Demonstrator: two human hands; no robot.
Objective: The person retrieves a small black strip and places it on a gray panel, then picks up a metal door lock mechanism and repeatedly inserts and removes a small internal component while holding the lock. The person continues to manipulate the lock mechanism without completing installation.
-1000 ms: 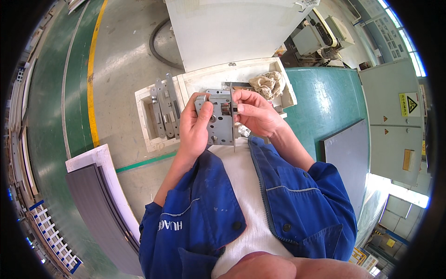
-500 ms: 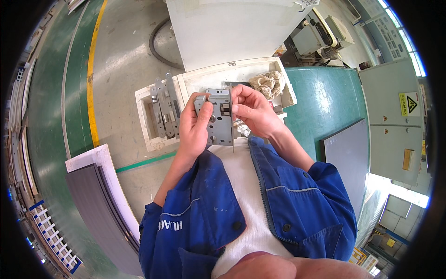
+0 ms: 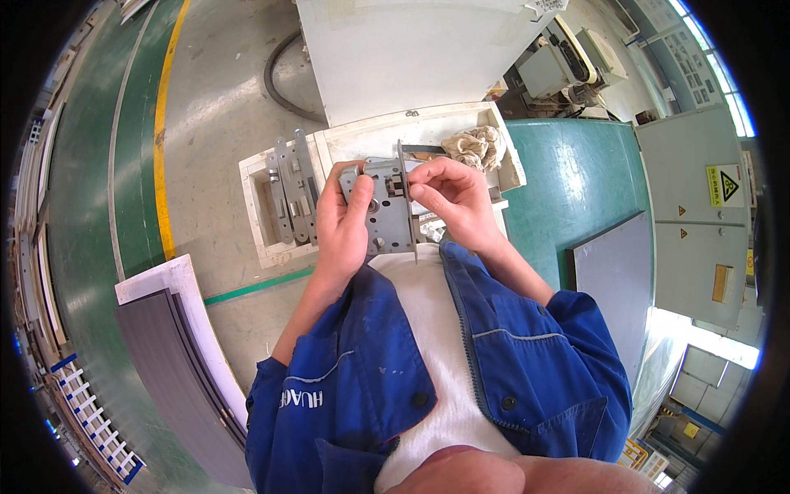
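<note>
A grey metal mortise lock (image 3: 392,224) is held upright in front of my chest. My left hand (image 3: 341,216) grips its left side, with the thumb on the flat case and the fingers behind it. The lock's long narrow faceplate (image 3: 401,169) is turned to the right, and a cut-out in the case near it shows part of the latch mechanism. My right hand (image 3: 461,202) is closed in a pinch at the outer side of the faceplate, level with that cut-out. Whatever lies between its thumb and forefinger is too small to make out.
Beyond my hands lies a shallow white wooden tray (image 3: 362,132) with a crumpled cloth (image 3: 476,150). Several metal lock parts (image 3: 292,193) stand in its left compartment. A tall white panel (image 3: 403,58) rises behind; dark boards (image 3: 169,362) lean at lower left.
The lock has turned slightly, so its faceplate now tilts with the top end to the left. The fingers of my right hand have shifted a little along its outer side.
</note>
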